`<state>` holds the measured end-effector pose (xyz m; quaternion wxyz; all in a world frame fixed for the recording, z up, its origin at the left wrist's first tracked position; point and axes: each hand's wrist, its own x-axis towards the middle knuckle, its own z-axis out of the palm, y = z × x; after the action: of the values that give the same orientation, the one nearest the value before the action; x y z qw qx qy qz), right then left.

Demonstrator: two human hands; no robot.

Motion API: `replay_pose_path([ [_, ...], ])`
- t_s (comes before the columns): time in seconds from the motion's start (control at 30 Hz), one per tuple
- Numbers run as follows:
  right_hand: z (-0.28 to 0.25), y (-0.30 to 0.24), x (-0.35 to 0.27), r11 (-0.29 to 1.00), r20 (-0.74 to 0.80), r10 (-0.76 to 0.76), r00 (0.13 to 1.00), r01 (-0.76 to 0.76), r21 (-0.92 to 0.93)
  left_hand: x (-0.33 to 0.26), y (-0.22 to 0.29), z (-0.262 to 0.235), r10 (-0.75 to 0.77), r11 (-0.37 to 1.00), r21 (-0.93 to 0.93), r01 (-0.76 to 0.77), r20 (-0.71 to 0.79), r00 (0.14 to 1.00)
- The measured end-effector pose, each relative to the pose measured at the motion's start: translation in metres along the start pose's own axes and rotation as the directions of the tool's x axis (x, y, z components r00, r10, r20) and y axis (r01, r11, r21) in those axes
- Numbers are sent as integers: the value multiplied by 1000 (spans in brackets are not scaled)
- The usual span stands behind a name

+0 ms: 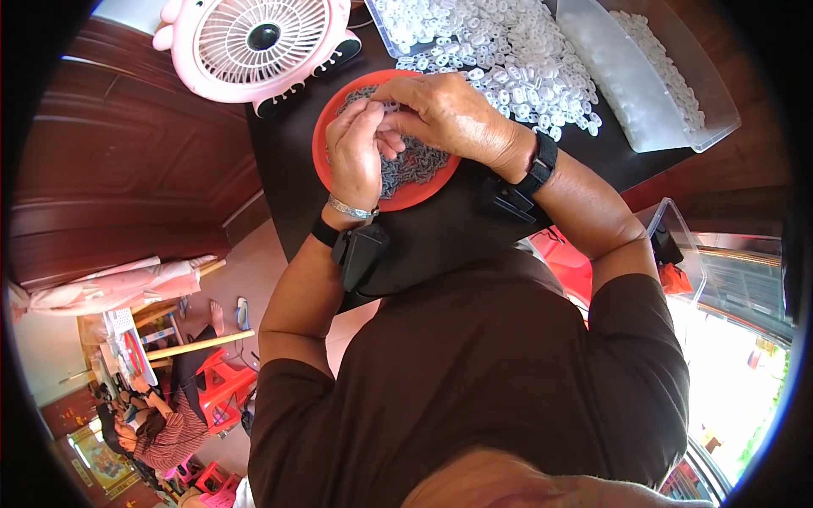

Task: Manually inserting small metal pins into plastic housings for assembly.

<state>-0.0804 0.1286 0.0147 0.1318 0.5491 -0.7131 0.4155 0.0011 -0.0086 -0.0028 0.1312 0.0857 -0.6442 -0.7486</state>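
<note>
Both my hands meet over a round red-orange tray (pixel 320 144) that holds a heap of small grey elongated pieces (pixel 415 163), which look like screws. My left hand (pixel 356 148), with a silver bracelet at its wrist, is raised over the tray's left side, fingers bent together. From the right comes my right hand (pixel 449 110), thumb and forefinger pinched close to the left fingertips. Whatever lies between the fingers is too small and too covered to name. Just beyond the right hand spread many small white oval plastic pieces with holes (pixel 529 89).
A pink fan (pixel 264 37) stands at the far left of the dark table (pixel 292 182). At the far right, a translucent plastic bin (pixel 648 110) holds more white pieces. Red stools (pixel 222 391) and another person (pixel 174 432) are at the lower left.
</note>
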Motion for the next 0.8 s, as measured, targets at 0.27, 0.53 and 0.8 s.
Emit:
replay_pose_path([
  [0.27, -2, -6, 0, 1000, -38, -26, 999, 26, -10, -5, 2, 7, 93, 995, -36, -94, -16, 996],
  [0.53, -1, -6, 2, 998, -67, -31, 997, 27, -61, -1, 1, 6, 97, 992, -77, -99, -19, 995],
  [0.8, -113, -5, 14, 780, -277, -250, 928, 23, -626, 2, 6, 1, 266, 963, 42, -266, 7, 964],
])
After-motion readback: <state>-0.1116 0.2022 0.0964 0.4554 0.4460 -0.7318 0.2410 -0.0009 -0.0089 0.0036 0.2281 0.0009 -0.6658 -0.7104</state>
